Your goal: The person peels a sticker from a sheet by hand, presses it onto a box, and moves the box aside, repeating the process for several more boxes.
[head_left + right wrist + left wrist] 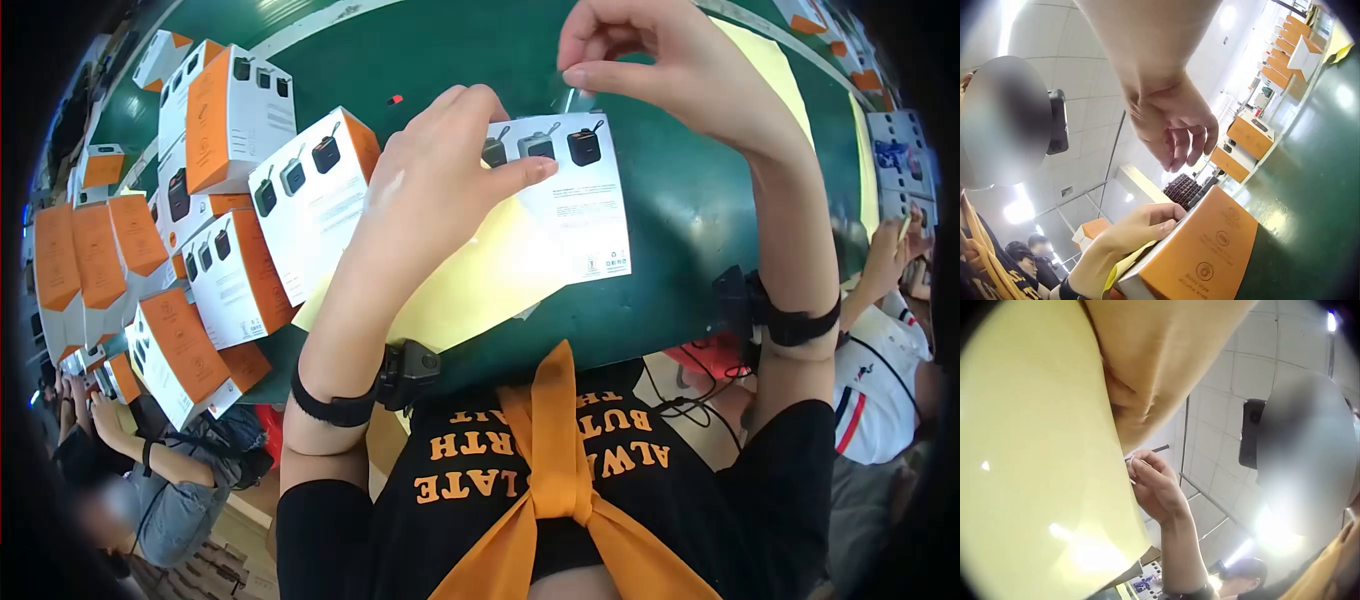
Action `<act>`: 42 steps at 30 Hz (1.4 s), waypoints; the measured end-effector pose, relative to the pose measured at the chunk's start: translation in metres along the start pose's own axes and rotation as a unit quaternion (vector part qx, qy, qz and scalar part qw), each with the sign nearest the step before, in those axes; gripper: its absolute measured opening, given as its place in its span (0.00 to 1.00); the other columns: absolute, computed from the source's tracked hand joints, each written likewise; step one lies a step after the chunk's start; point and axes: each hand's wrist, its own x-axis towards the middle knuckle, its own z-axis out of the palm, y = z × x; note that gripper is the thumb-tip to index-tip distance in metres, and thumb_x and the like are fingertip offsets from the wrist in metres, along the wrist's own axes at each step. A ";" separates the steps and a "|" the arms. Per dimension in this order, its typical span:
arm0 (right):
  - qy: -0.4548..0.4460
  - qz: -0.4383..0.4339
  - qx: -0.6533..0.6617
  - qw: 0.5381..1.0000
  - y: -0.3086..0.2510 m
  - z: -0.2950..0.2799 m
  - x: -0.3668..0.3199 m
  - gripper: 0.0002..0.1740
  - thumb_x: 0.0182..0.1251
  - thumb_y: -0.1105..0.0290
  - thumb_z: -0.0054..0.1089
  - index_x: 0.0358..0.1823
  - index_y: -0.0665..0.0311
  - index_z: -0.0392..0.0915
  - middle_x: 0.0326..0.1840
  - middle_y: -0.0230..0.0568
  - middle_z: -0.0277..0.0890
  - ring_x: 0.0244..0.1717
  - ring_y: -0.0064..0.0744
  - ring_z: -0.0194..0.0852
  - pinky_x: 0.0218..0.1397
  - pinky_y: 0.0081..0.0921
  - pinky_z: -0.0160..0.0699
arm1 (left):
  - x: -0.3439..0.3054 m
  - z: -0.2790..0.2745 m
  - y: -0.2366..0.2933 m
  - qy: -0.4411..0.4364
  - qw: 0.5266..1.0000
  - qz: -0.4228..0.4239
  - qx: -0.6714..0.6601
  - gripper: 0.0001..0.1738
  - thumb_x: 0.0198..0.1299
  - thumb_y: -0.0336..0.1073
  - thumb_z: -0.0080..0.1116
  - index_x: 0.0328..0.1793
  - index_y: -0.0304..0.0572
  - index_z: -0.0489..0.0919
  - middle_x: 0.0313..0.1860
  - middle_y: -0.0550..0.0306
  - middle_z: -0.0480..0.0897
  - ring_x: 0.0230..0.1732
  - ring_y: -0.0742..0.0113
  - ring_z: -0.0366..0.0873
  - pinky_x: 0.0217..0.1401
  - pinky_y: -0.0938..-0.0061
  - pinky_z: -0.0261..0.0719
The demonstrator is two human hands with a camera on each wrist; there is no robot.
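My left hand (430, 160) grips a white and orange box (590, 220) with pictures of small speakers, its thumb lying on the printed face. A glossy yellow sheet (500, 270) lies between that hand and the box, covering part of it. Above the box's far edge my right hand (665, 75) pinches a small clear strip (571, 100), thumb against forefinger. From the right wrist view, the box's orange side (1207, 250) faces up, with the right hand (1175, 128) above it.
Several similar boxes (240, 120) are stacked and leaning on the left. A small red and black piece (394, 100) lies on the green table (680, 240). Another yellow sheet (770, 80) is beyond my right arm. Other people (175, 500) work at both sides.
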 end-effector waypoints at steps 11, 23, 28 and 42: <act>-0.122 0.033 0.060 0.990 0.025 0.012 0.026 0.06 0.60 0.75 0.59 0.34 0.71 0.76 0.29 0.35 0.78 0.31 0.18 0.73 0.36 0.16 0.72 | 0.001 0.004 -0.007 0.006 1.000 0.016 -0.023 0.23 0.50 0.45 0.68 0.41 0.34 0.73 0.35 0.50 0.76 0.38 0.55 0.75 0.41 0.68 0.70; 0.029 -0.121 -0.349 0.929 0.031 0.021 0.018 0.11 0.60 0.72 0.60 0.41 0.70 0.73 0.27 0.39 0.77 0.32 0.22 0.74 0.39 0.21 0.73 | -0.002 0.005 0.001 0.025 0.999 -0.019 -0.027 0.37 0.48 0.43 0.71 0.61 0.39 0.64 0.41 0.45 0.78 0.40 0.49 0.77 0.41 0.66 0.73; 0.020 -0.157 -0.350 0.923 0.037 0.050 0.000 0.12 0.59 0.61 0.59 0.32 0.62 0.78 0.32 0.35 0.75 0.46 0.41 0.71 0.52 0.38 0.67 | -0.006 0.008 0.001 0.047 0.999 -0.019 -0.019 0.39 0.47 0.43 0.71 0.62 0.39 0.64 0.46 0.43 0.78 0.47 0.46 0.77 0.46 0.64 0.74; -0.004 -0.137 -0.475 0.869 0.059 -0.008 0.123 0.55 0.43 0.41 0.66 0.70 0.65 0.56 0.67 0.67 0.54 0.70 0.62 0.49 0.73 0.54 0.43 | -0.060 -0.079 0.023 0.082 0.992 0.054 -0.082 0.30 0.51 0.41 0.69 0.58 0.42 0.72 0.51 0.50 0.76 0.49 0.52 0.77 0.49 0.68 0.76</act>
